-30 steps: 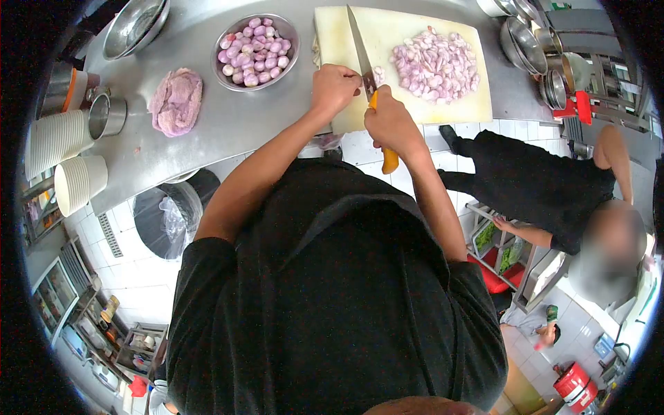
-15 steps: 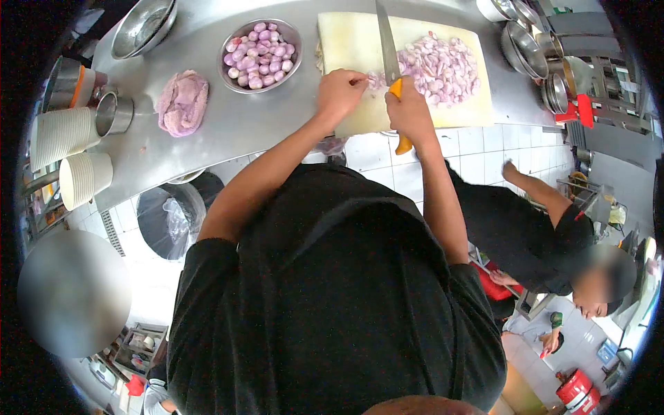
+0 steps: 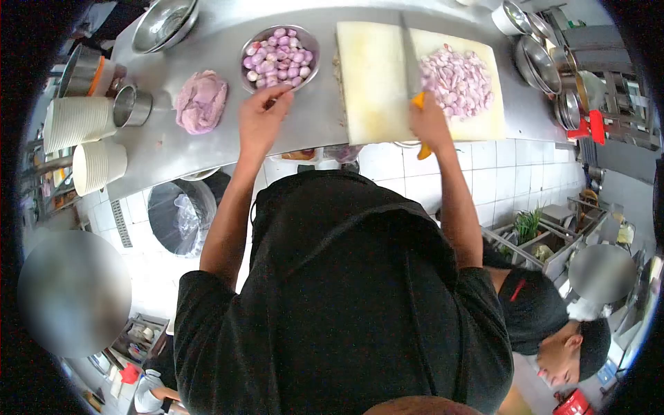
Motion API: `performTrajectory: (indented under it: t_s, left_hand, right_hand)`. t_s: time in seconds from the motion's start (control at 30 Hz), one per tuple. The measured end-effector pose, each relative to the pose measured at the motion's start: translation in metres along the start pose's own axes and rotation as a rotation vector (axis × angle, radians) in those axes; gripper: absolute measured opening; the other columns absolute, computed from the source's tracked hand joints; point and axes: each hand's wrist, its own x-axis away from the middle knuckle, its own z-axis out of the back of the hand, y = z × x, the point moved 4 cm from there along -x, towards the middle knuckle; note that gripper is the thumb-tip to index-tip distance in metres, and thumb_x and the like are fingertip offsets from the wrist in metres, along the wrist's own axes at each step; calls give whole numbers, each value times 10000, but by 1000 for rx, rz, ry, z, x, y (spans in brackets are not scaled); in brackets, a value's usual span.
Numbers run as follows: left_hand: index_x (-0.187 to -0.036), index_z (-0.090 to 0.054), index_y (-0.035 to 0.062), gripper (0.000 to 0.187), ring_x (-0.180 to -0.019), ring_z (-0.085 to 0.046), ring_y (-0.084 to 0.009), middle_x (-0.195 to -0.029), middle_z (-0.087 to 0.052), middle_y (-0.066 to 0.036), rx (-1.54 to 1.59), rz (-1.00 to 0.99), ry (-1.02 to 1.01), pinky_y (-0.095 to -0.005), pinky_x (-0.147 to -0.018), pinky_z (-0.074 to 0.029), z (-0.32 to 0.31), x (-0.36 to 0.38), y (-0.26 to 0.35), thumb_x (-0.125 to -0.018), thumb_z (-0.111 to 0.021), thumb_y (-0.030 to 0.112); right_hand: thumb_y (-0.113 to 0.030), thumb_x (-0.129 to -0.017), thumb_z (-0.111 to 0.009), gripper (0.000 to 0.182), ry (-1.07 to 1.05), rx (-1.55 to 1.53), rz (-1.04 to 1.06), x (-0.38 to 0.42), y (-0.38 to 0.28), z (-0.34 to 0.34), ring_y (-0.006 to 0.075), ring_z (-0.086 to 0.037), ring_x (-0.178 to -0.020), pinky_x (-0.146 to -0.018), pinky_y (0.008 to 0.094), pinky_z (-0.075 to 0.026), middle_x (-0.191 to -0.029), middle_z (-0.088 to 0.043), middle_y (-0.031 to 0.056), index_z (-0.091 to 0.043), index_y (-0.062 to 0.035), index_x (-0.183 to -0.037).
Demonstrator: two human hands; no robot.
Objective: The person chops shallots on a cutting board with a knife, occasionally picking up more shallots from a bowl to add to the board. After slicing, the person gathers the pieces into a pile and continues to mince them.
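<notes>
My left hand (image 3: 263, 121) is at the near rim of a steel bowl (image 3: 315, 68), fingers curled over the edge with a gap between thumb and forefinger. Whole peeled shallots (image 3: 279, 57) fill the bowl, and nothing shows in that hand. My right hand (image 3: 430, 123) is wrapped around the yellow handle of a knife (image 3: 409, 59). Its blade points away from me over the pale cutting board (image 3: 370, 83), somewhat blurred. A heap of sliced shallots (image 3: 458, 81) covers the board's right part, just right of the blade.
A crumpled pink cloth (image 3: 200, 102) lies left of the bowl on the steel counter (image 3: 162, 149). Stacked white tubs (image 3: 79, 124) and a steel pot (image 3: 131, 106) stand at the left end. Steel bowls (image 3: 537, 66) sit at the right end. A co-worker (image 3: 539, 304) is behind at right.
My left hand has moved left from the board to the shallot bowl. My right hand still holds the knife over the board, and no slices lie left of the blade. The co-worker has shifted.
</notes>
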Motion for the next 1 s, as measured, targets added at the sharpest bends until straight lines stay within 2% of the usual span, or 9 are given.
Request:
performTrajectory:
  t_s: [0.03, 0.07, 0.17, 0.4, 0.5, 0.7, 0.77, 0.8, 1.0]
  left_hand:
    - [-1075, -748, 4, 237, -698, -614, -84, -838, -711, -38, -72, -40, 45, -256, -633, -496, 12, -4, -1, -885, -739, 144]
    - [-1073, -756, 23, 251, -706, -629, -109, -876, -727, -71, -118, -99, 97, -283, -649, -508, 22, -7, 10, -857, -761, 152]
    - [-1062, -760, 33, 270, -726, -655, -158, -887, -727, -109, -322, -261, 185, -303, -679, -519, 51, -25, 18, -824, -779, 159]
    - [-1100, -755, 96, 342, -936, -683, -294, -1075, -692, -159, -605, -375, -2, -404, -839, -544, 49, -55, 30, -765, -759, 164]
    - [-1166, -733, 128, 394, -916, -662, -324, -1097, -662, -134, -863, -499, -23, -423, -841, -541, 34, -68, 20, -772, -741, 143]
    - [-1166, -711, 128, 368, -1005, -661, -372, -1126, -650, -161, -1071, -285, -115, -473, -860, -541, 20, -80, 14, -800, -711, 165]
    - [-1130, -716, 112, 330, -1008, -662, -376, -1127, -649, -163, -1109, -280, -90, -479, -862, -539, 16, -77, 19, -805, -716, 172]
    - [-1112, -719, 103, 313, -1010, -662, -377, -1128, -649, -165, -1125, -279, -76, -482, -862, -539, 14, -75, 21, -808, -718, 175]
    - [-1067, -711, 24, 269, -909, -685, -368, -1101, -672, -194, -926, -514, 106, -449, -793, -563, 12, -67, 27, -814, -673, 108]
  right_hand:
    - [-205, -942, -562, 329, -18, 0, -65, -7, -5, 8, 484, -666, -807, -711, 545, -528, -846, -665, 315, -468, 18, -1164]
    - [-183, -937, -560, 330, 51, 171, 47, -14, -5, 13, 488, -657, -879, -746, 560, -512, -872, -666, 315, -462, 34, -1165]
    - [-193, -942, -560, 325, 54, -57, 23, -7, -20, 20, 509, -644, -880, -763, 548, -509, -916, -671, 319, -480, 39, -1156]
    - [-216, -946, -580, 350, 21, -2, 32, 11, -29, -4, 535, -629, -865, -760, 565, -493, -904, -657, 342, -451, 33, -1156]
    - [-210, -943, -574, 333, 70, 67, 81, 17, -29, -9, 539, -624, -856, -754, 575, -487, -885, -652, 342, -438, 27, -1135]
    - [-214, -932, -578, 325, 40, 40, 57, 22, -28, -8, 536, -625, -860, -753, 583, -483, -876, -650, 344, -444, 8, -1127]
    - [-218, -928, -579, 334, 11, 23, 35, 26, -30, -8, 536, -626, -868, -757, 583, -484, -882, -652, 346, -449, 3, -1141]
    - [-248, -945, -582, 395, -15, 30, -18, 27, -29, -7, 512, -633, -984, -846, 522, -490, -995, -669, 328, -480, -15, -1248]
    - [-225, -927, -562, 383, 13, -31, 0, 29, -26, -3, 535, -634, -898, -798, 581, -486, -920, -658, 354, -459, -11, -1226]
